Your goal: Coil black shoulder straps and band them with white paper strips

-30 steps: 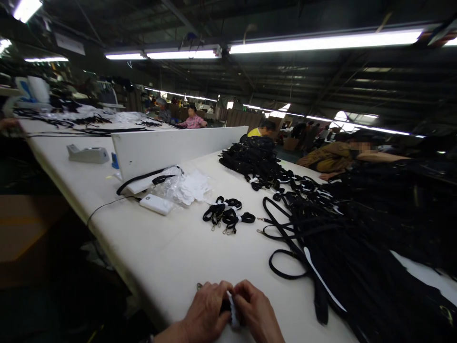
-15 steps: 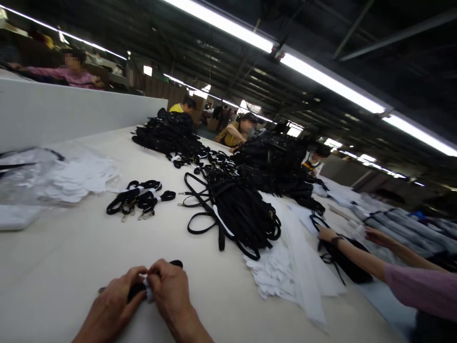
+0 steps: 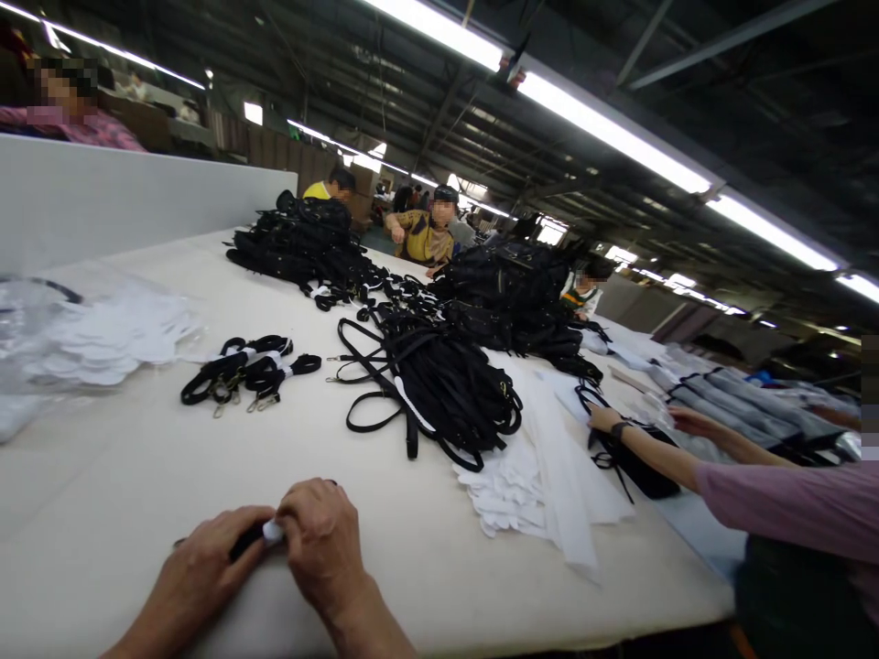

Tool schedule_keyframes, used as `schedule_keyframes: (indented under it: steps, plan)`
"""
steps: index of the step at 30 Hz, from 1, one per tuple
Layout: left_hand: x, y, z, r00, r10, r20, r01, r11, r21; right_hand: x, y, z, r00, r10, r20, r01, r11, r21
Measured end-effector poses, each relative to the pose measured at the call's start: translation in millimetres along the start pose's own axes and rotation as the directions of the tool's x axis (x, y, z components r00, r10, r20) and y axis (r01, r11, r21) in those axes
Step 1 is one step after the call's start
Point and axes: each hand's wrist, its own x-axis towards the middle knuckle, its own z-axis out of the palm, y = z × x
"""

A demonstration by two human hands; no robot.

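Observation:
At the bottom of the view, my left hand (image 3: 204,569) and my right hand (image 3: 320,540) meet over a black strap (image 3: 247,542) on the white table (image 3: 116,494). Both hands pinch the strap, and a small white piece (image 3: 273,531) shows between my fingers. Most of the strap is hidden by my hands. Beyond them lies a small bundle of black straps with metal clips (image 3: 244,373). A larger heap of black straps (image 3: 439,389) rests further right, on white cloth pieces (image 3: 542,476). Neither heap touches my hands.
A co-worker's bare arms (image 3: 638,448) reach in from the right over a black item (image 3: 635,462). A clear bag of white pieces (image 3: 103,334) lies at the left. Black strap heaps (image 3: 295,247) stand further along, beside a white partition (image 3: 116,201). Other people sit beyond.
My view has swung right since the oldest frame, bringing the co-worker's arms and the white cloth in. My hands stay together on the strap, and the white piece now shows more plainly.

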Motion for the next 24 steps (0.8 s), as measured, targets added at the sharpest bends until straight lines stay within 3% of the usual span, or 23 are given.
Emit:
schedule_keyframes:
  steps: [5,12,17,20,24]
  plan:
    - [1,5,-3.8,1.000,-0.014,0.008,0.015,0.998,-0.058,-16,1,-8,0.998,-0.014,-0.060,0.019,0.997,0.078]
    - [3,21,-17.6,0.993,0.001,0.121,0.008,0.997,-0.076,-6,1,-17,0.989,-0.144,-0.008,0.144,0.979,0.141]
    - [17,23,-37.0,0.978,-0.124,0.165,0.162,0.958,-0.238,-9,-1,-20,0.994,-0.106,0.026,0.093,0.948,0.304]
    - [24,26,-55.4,0.950,-0.195,0.243,0.285,0.858,-0.427,-23,6,-24,0.989,-0.139,0.045,0.122,0.954,0.274]
    - [28,29,-86.2,0.870,-0.409,0.275,0.466,0.500,-0.730,-45,25,-31,0.968,-0.208,0.137,0.179,0.964,0.197]
